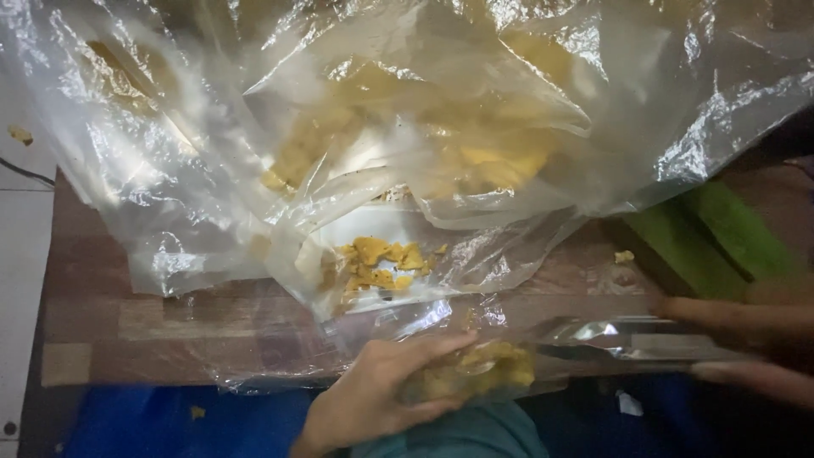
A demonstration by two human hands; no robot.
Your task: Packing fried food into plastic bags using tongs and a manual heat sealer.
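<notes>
My left hand [369,397] sits at the bottom middle, closed around a small clear packet [475,371] filled with yellow chips. The packet's empty shiny end stretches to the right, where my right hand [746,343], blurred, pinches it between the fingers. Above both hands a big clear plastic bag [195,170] covers most of the wooden table [127,322]. It holds a heap of yellow chips [475,153] in its upper middle and a small pile of chip pieces [381,261] near its lower fold.
A green object [712,233] lies on the table at the right, partly under the big bag. A stray chip crumb [624,256] rests near it. A blue surface [170,420] and teal cloth [475,434] lie below the table's front edge.
</notes>
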